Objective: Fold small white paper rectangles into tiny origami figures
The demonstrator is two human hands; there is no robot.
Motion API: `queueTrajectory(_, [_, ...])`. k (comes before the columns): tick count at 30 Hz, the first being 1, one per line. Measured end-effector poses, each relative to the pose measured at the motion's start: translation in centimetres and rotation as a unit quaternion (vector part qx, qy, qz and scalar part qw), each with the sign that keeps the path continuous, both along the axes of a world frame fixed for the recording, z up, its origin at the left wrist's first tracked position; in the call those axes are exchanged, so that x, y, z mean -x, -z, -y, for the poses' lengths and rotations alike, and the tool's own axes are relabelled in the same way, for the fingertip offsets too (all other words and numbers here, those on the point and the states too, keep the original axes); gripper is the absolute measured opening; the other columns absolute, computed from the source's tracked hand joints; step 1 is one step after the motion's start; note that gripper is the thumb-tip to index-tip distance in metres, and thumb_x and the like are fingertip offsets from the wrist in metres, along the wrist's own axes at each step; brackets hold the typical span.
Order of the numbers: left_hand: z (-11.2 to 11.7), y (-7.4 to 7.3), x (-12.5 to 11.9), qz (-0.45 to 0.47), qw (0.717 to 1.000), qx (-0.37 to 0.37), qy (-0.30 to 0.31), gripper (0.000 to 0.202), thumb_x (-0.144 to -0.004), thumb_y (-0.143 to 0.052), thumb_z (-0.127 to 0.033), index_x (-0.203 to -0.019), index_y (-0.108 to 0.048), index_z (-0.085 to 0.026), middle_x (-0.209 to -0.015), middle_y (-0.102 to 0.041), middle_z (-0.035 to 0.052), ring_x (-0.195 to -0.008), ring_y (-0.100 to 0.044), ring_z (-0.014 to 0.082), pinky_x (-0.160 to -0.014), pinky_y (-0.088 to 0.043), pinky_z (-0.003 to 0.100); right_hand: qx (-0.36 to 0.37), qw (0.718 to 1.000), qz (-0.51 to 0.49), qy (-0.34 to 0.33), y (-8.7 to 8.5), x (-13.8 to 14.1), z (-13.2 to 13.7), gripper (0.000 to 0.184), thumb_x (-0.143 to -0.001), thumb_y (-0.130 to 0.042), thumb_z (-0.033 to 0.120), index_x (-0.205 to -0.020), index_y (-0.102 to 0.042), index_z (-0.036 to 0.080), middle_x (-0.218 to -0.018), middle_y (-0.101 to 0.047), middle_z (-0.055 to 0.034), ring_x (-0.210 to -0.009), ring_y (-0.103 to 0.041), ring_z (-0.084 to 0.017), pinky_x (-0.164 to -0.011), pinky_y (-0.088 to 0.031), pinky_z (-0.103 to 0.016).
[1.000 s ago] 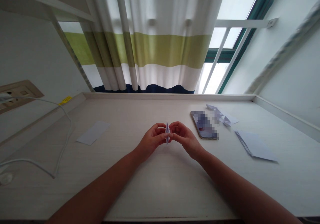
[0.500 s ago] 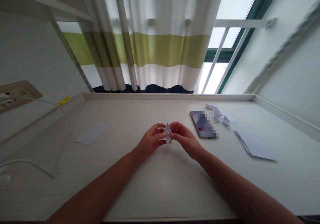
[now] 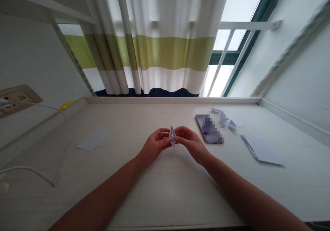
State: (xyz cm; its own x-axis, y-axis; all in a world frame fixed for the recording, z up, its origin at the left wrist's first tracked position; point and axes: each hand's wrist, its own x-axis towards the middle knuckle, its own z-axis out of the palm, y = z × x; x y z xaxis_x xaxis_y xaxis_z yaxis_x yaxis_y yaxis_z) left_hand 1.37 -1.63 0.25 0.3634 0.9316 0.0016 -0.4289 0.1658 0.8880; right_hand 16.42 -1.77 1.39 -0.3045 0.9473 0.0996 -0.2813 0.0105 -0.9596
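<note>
The folded paper point(image 3: 172, 132) has turned slightly, pinched between both hands point(image 3: 154, 145) point(image 3: 190, 142), its exact shape hard to tell.

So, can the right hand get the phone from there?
Probably yes: the phone lies close beside the right hand, and nothing seems to block the way. That hand is holding the folded paper, though, so it might need to let go.

White desk point(image 3: 152, 203): loose sheet point(image 3: 94, 139), phone point(image 3: 208, 129), folded paper pieces point(image 3: 231, 124), paper stack point(image 3: 261, 149), cable point(image 3: 38, 174).
</note>
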Motion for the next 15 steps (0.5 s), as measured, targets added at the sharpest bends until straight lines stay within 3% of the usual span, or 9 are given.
queueTrajectory(8, [-0.07,0.01,-0.04,-0.031,0.999,-0.001,-0.024,0.027,-0.064,-0.068,-0.018,-0.088,-0.055,-0.015,-0.077,-0.065,0.0035,-0.073,-0.061,0.0150,-0.074,-0.045,0.031,0.011,0.999,0.032,0.039,0.08,-0.02,-0.13,0.019,-0.060,-0.070,0.022,-0.075,-0.058,0.017,-0.068,-0.057,0.0018,-0.062,-0.048,-0.009,-0.056,-0.035,-0.024])
queueTrajectory(15, [0.02,0.00,-0.02,-0.010,0.999,-0.002,0.033,0.022,-0.068,-0.063,-0.020,-0.087,-0.053,-0.015,-0.078,-0.063,0.0048,-0.072,-0.060,0.0164,-0.071,-0.044,0.032,0.056,0.998,-0.040,-0.017,-0.01,0.26,0.27,0.019,-0.061,-0.069,0.021,-0.075,-0.057,0.018,-0.066,-0.055,0.0029,-0.059,-0.047,-0.009,-0.057,-0.035,-0.025])
